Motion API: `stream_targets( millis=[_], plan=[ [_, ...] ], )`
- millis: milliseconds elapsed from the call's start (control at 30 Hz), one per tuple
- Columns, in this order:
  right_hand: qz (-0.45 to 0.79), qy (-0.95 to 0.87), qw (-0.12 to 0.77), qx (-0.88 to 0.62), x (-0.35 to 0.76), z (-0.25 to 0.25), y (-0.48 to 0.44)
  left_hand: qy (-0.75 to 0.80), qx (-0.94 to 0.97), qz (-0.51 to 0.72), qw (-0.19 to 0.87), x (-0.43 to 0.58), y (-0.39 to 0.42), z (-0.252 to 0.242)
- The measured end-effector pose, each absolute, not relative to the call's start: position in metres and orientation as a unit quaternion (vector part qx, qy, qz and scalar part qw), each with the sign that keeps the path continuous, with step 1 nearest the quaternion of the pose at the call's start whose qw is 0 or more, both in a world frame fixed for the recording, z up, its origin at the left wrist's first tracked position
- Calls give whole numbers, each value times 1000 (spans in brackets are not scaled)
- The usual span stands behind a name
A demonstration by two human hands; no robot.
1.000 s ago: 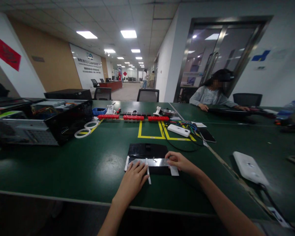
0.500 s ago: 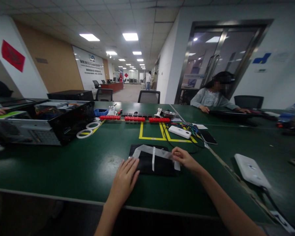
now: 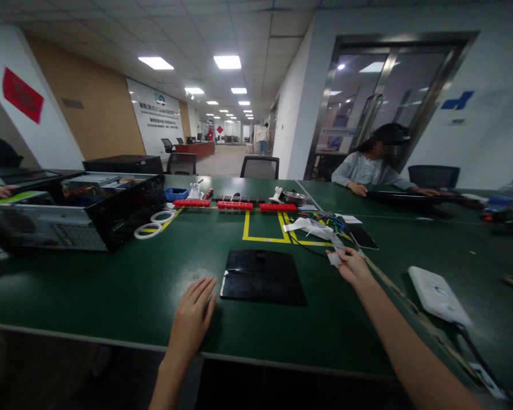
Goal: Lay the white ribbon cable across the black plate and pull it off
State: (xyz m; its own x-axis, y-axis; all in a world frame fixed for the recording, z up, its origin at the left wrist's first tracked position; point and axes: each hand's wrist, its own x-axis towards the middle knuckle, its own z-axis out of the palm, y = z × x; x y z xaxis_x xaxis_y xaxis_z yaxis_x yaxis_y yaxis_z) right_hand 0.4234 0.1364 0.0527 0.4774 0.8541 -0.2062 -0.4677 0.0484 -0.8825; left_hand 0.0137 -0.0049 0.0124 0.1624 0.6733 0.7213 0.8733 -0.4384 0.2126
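A thin black panel lies flat on the green table in front of me, its glossy face bare except for a small white mark at the left edge. My left hand rests on the table just left of the panel, fingers stretched out and holding nothing. To the right of the panel, my right hand pinches one end of a whitish strip of tape. The strip trails up and left, crumpled, over the white power bank and loose wires, covering most of the power bank.
An opened computer case stands at the left, beside two white tape rolls. Red strips and a blue bin line the back. A phone and another white device lie right. A person sits across.
The tape strip has come off the black panel and moved right and away with my right hand. My left hand has slid left, off the panel onto the table.
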Motion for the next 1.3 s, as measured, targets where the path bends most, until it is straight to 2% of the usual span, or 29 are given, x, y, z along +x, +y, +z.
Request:
stream_targets(
  millis=[300, 700, 1000, 1167, 1300],
  plan=[
    [387, -122, 737, -540, 458, 55, 166, -532, -742, -389, 120, 6, -5, 9],
    [338, -146, 766, -527, 467, 56, 182, -530, -744, -390, 117, 8, -4, 11],
    [417, -138, 712, -548, 477, 96, 159, -529, -749, -383, 112, 7, -5, 9],
    [382, -191, 746, -512, 472, 117, 138, -526, -751, -384, 114, 7, -6, 9],
    [306, -273, 799, -439, 459, 125, 127, -526, -750, -385, 113, 8, -7, 11]
  ],
)
